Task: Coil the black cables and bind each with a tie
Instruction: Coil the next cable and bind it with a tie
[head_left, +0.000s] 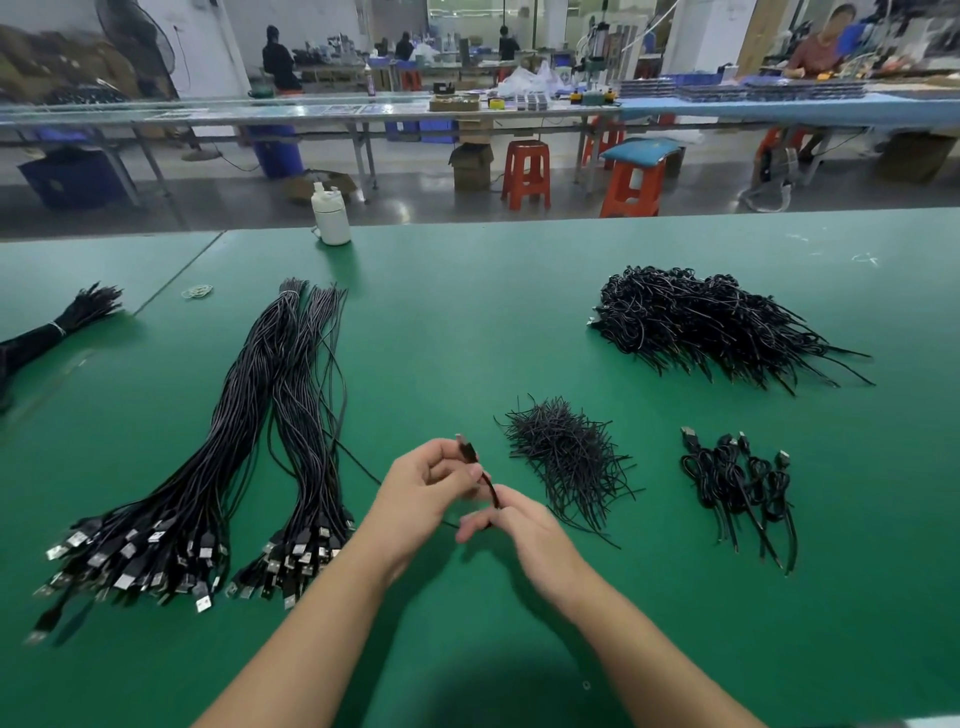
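**Coiling Job Well Under Way, Many Cables Left**

While two thick bundles of uncoiled cables (218, 441) wait on the green bench (467, 312), the left hand (421, 493) and right hand (519, 525) both pinch one black cable (480, 467) near its plug. Bound coils (737, 483) and a larger pile (717, 322) lie right (loose ties (566, 457) between). No writing is legible.

matt green table (467, 322), glossy black cables (291, 395)
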